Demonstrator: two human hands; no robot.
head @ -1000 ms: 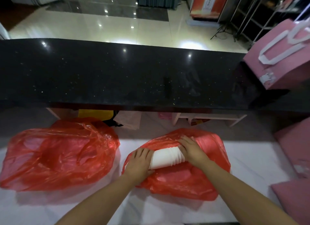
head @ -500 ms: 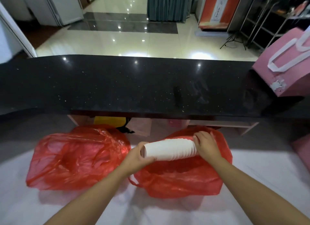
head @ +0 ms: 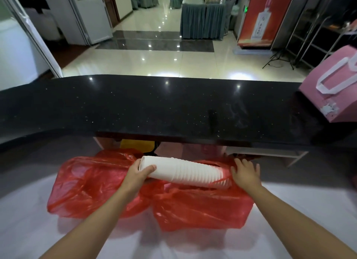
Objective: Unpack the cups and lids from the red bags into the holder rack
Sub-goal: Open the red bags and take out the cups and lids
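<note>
While my left hand (head: pixel 139 171) clamps only the stack of cups (head: pixel 181 172) at its near end, my right hand (head: pixel 245 174), fingers spread, rests beside the far end, which could sag or separate into the red bag (head: pixel 201 206) beneath.

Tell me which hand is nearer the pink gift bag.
Right. The right hand lies below-left of the pink gift bag; the left hand is farther left, gripping the cup stack.

You get dim indoor light near the white work surface (head: pixel 289 210); ceiling lamps glare as spots on the glossy cream floor tiles (head: pixel 154 65) and the polished black stone counter (head: pixel 154 104). Wide-angle bowing curves that counter. Frame edges smear slightly.
</note>
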